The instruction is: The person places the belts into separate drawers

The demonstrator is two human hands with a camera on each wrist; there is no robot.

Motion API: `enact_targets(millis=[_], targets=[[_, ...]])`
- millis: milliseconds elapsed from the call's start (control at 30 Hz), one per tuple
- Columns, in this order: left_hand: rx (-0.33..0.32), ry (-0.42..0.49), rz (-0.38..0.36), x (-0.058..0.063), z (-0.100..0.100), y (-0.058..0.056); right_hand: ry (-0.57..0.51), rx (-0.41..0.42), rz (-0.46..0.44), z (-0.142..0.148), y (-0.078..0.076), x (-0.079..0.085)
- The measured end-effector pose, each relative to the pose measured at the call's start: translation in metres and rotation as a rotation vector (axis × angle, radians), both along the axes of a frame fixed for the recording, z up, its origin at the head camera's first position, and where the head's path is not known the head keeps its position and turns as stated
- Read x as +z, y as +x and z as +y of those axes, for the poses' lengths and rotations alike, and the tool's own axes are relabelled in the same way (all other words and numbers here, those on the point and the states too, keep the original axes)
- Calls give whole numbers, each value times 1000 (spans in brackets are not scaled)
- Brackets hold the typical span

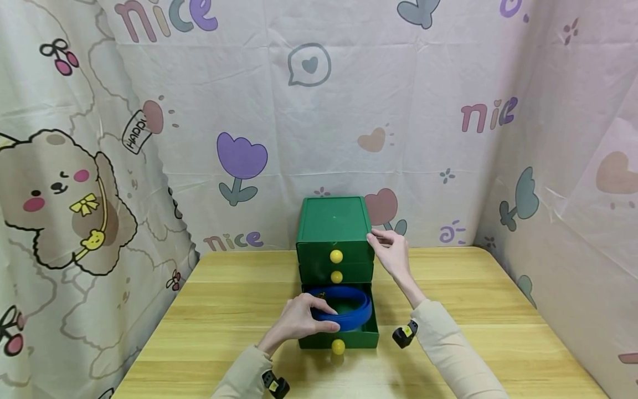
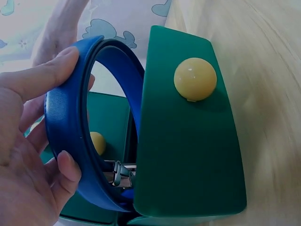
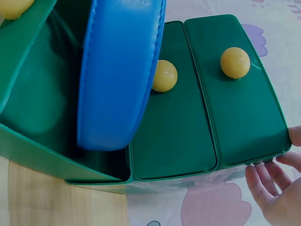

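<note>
A coiled blue belt (image 1: 356,316) with a metal buckle (image 2: 121,174) stands partly inside the pulled-out bottom drawer (image 1: 369,339) of a green drawer cabinet (image 1: 335,219). My left hand (image 1: 301,317) pinches the coil at its near left side, thumb and fingers on the band. At the cabinet's upper right front corner is my right hand (image 1: 394,252). Its thumb and fingers (image 3: 270,181) hold the corner from two sides. Part of the belt's lower edge is hidden by the drawer front in the left wrist view.
The upper drawers are closed, each with a yellow round knob (image 1: 336,256). A similar knob (image 1: 338,347) sits on the open drawer's front. The cabinet stands on a wooden table (image 1: 239,288), with a printed cloth (image 1: 319,138) hanging behind it.
</note>
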State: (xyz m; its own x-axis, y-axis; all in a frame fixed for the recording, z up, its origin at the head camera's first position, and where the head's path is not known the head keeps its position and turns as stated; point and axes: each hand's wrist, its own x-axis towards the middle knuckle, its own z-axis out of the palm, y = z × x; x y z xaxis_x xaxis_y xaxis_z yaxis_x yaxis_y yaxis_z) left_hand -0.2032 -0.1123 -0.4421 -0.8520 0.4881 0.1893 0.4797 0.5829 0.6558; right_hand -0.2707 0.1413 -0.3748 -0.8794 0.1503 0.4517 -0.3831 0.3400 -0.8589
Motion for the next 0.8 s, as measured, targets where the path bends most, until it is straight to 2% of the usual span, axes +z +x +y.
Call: enact_targets(millis=[100,233,467,700,800], targets=[[1,0,-1,-3,0,-2,-6,-8,2,2,-9,-9],[5,5,-12,-7,0,-6,-5,-8,26,4,-12,-13],[15,14,-53,-13,1,-11,-15,3,19,4,-12,-13],[20,9,-45,-16,2,-13,-18,7,15,4,-11,-12],[22,-2,-46,-18,3,-14,-13,13,-6,2,-6,-6]])
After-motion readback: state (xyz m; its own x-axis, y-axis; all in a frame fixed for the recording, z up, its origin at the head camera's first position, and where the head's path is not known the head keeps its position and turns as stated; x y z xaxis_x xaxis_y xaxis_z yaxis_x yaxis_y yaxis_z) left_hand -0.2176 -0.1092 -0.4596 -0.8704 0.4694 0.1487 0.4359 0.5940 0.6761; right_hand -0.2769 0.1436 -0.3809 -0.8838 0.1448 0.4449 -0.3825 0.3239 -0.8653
